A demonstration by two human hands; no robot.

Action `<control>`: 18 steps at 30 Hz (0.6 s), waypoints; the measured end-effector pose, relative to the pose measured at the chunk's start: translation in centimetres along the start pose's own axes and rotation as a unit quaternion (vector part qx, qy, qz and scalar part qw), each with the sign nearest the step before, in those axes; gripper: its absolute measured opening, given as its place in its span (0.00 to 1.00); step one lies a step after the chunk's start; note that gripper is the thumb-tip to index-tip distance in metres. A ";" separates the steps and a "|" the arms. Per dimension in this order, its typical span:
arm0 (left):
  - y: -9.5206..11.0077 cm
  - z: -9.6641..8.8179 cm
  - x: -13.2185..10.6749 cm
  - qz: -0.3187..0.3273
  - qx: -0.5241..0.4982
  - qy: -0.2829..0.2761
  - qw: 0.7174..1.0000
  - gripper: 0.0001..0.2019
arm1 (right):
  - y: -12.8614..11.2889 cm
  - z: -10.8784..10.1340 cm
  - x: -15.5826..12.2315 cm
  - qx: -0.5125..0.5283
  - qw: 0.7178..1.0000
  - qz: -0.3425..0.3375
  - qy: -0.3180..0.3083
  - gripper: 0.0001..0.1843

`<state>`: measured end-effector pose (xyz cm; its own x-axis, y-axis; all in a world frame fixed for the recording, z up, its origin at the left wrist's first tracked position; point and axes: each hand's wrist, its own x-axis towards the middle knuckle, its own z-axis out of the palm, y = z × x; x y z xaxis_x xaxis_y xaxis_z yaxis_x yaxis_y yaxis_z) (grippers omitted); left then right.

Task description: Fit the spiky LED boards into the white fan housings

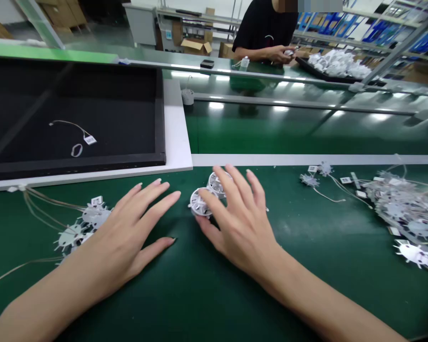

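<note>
Over the green work surface my left hand (135, 223) hovers with fingers apart and nothing in it. Beneath and beside its wrist lies a small bunch of flat, spiky white pieces (71, 236) with thin wires. My right hand (235, 213) has its thumb and index finger on a white round plastic ring part (199, 203) with spokes inside. Its longer fingers stretch past a second white ring part (217, 183), which touches the first. A small white bit shows at the right edge of this hand; the rest is hidden under the palm.
A black tray (160, 118) on a white board stands at the left, holding a wired label and a loop. Spiky white pieces with wires (395, 204) are heaped at the right. Across the bench, a person (267, 33) handles a small part beside a tray of white pieces (338, 64).
</note>
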<state>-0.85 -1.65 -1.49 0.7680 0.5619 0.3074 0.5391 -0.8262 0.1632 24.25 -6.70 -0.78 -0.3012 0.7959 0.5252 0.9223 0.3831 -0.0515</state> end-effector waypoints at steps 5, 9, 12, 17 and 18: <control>0.5 -0.3 0.3 0.026 -0.003 -0.033 0.999 0.18 | 2.5 1.0 0.7 -0.003 1.000 0.021 0.006 0.14; 0.7 -0.8 0.2 0.009 -0.018 -0.038 0.999 0.14 | 5.1 1.5 0.7 -0.037 0.997 0.060 0.020 0.16; 1.0 -0.9 0.2 0.002 -0.014 -0.026 1.000 0.13 | 7.0 1.8 0.4 -0.052 0.989 0.135 -0.016 0.22; 1.2 -0.9 0.1 0.028 -0.033 -0.013 0.999 0.13 | 8.8 1.7 0.6 -0.037 0.967 0.236 -0.095 0.36; 1.2 -0.8 0.1 0.033 -0.035 -0.011 0.999 0.14 | 8.9 1.6 0.7 -0.038 0.966 0.234 -0.098 0.32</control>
<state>-0.42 -2.68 -0.48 0.8083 0.5069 0.2994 0.4627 -0.8614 0.2094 31.85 -1.99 -2.28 0.1201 0.9502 0.2874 0.9816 -0.0704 -0.1774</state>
